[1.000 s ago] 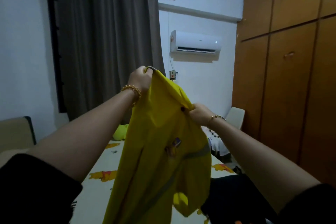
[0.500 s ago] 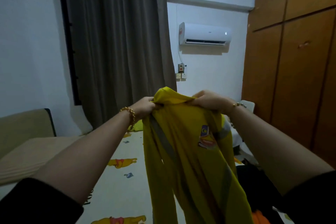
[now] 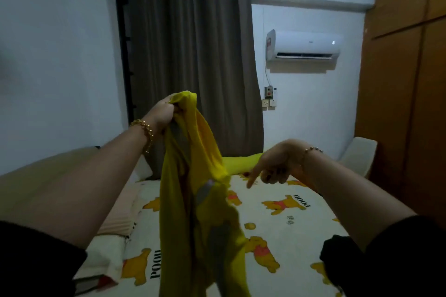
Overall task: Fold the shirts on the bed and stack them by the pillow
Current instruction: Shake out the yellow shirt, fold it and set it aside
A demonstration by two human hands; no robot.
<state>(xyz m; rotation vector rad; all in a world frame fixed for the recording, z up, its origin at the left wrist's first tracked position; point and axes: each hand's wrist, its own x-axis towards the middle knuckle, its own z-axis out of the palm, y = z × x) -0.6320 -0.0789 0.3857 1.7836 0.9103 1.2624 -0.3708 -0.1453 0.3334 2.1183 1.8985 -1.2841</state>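
Note:
A yellow shirt (image 3: 202,212) with grey stripes hangs bunched in the air over the bed (image 3: 284,231). My left hand (image 3: 164,113) grips its top end, raised at mid-height. My right hand (image 3: 272,166) is off the shirt, to its right, with the forefinger stretched out toward the cloth and the other fingers curled, holding nothing. The bed has a cream sheet printed with yellow bears. A yellow pillow (image 3: 241,163) lies at the far end of the bed, partly hidden behind the shirt and my right hand.
A dark garment (image 3: 337,255) lies at the bed's right edge near my right sleeve. A beige mattress or cushion (image 3: 115,214) sits along the left. A dark curtain (image 3: 193,60) hangs behind, a wooden wardrobe (image 3: 405,103) stands right, with a white chair (image 3: 359,159) beside it.
My right hand has let go of the shirt and dropped to the right. My left hand has lifted the shirt higher, so it now hangs bunched from one hand. The view tilted down toward the bed.

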